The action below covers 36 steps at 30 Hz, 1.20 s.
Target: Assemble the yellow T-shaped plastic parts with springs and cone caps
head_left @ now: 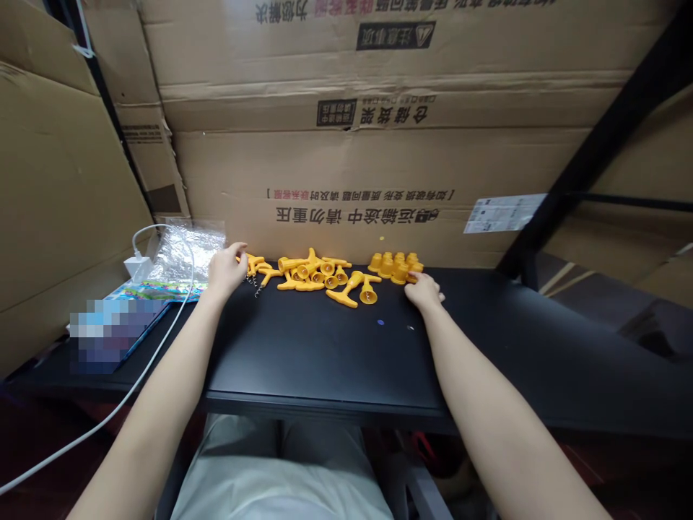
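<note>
My left hand (227,270) is at the left end of a row of yellow plastic parts, its fingers closed on a yellow-handled corkscrew (253,264). Bare metal spirals hang from the handles beside it. In the middle lies a pile of corkscrews fitted with yellow bell-shaped caps (308,273); one capped corkscrew (368,292) rests a little nearer, its open bell facing me. My right hand (425,292) reaches a cluster of upright yellow caps (385,266), with its fingers closed on the cap (414,276) at the near right; the fingertips are partly hidden.
A black tabletop (325,361) carries everything, backed by a printed cardboard sheet (357,166). On the left are a clear plastic bag (187,249), a white charger (138,267) with its cable, and a flat blurred item (116,332). Black shelf posts (590,144) frame the space.
</note>
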Available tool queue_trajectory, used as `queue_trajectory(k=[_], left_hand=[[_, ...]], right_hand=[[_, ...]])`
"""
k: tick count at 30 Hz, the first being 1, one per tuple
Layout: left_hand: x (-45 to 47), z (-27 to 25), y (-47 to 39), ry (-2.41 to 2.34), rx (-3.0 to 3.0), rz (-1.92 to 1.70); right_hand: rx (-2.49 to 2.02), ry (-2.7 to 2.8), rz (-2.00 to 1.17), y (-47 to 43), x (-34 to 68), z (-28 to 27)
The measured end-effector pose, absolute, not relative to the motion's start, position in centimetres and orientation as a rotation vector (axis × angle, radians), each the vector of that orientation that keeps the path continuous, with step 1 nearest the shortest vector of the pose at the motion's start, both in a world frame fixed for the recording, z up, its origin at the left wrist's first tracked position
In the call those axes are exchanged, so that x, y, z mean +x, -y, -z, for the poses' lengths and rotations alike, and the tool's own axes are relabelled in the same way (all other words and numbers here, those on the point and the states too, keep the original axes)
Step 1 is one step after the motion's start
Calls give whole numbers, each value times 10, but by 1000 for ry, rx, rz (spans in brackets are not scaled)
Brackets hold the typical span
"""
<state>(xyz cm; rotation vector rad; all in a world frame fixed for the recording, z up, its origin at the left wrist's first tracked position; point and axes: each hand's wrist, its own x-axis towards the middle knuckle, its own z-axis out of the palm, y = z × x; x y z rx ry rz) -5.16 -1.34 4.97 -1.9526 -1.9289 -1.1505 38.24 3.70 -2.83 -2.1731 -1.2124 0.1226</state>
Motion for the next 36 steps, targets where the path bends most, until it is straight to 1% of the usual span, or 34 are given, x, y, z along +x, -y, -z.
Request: queue_trajectory(k=[8,14,16,19,22,24,31,36], left_hand=[[-50,-31,9,1793,-2050,865],[-46,-15,4,1659,-2187,793],[-44,-10,4,1687,-2224,729],[-43,0,3,1730,-2317,568],[-44,12,-1,1795,-2393,435],[-46,19,-6,1844,-2402,423],[-49,32,-18,2048,-2364,456],[-45,33,-21,2138,-2311,474]], right_hand=[[-2164,1178,-22,-32,376,26],[-2026,1236,184,-14,350,-7],[-2021,1295,137,-9,334,-20],[-2147,1499,3,-2,307,-33],[-2290,1767,-68,3,283,-34],[-2322,1878,-84,6,272,-31],[-2400,1830,-149,12,264,-30],[-2373,1737,-64,13,267,-33]])
